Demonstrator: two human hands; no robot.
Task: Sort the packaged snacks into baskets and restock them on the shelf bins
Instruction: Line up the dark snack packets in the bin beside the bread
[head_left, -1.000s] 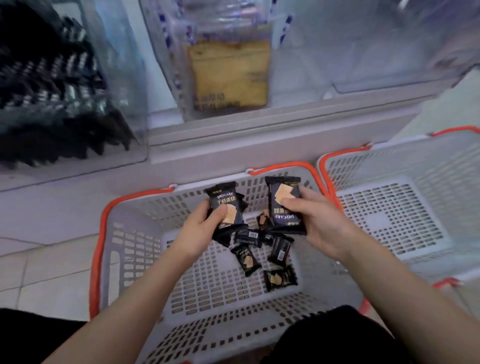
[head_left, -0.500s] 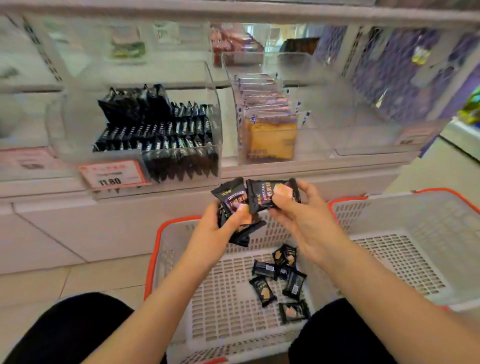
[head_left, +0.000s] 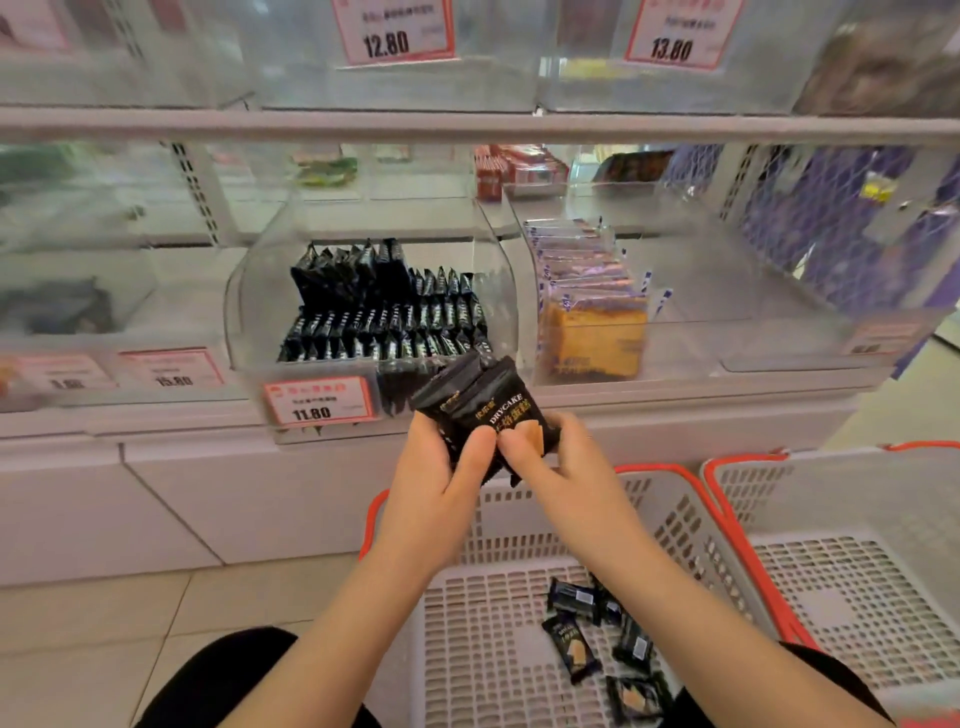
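Restocking looked well under way but not finished, by my judgement: the black bin (head_left: 371, 312) at mid-frame was already lined with rows of dark packets (head_left: 384, 322), yet it had room at the front, and I had a fresh bunch on its way there. A few more waited below, so at least another handful was left to do

The shelf (head_left: 467, 127) filled the upper half of the frame. On it, right of centre, a clear bin (head_left: 691, 291) held tan cakes (head_left: 592, 332) in a stack at its left side, the rest of it bare. At far left another bin (head_left: 78, 306) held something dark, too blurred to name. Price tags hung along the shelf edges

In the lower right sat the two baskets. The near basket (head_left: 498, 623), white with a red rim, under my forearms, had a small scatter of loose packets (head_left: 597, 639) on its floor, all black. The right basket (head_left: 857, 582) beside it, rims touching, showed nothing inside as far as the frame reached

The bunch (head_left: 483, 410) I carried was at the centre of the frame, just in front of the black bin's lip and above its price tag (head_left: 318, 401). My left hand (head_left: 441, 467) was wrapped round it from the left, thumb pressed on the front packet. My right hand (head_left: 550, 457) pinched the same packet's lower right corner between thumb and curled fingers
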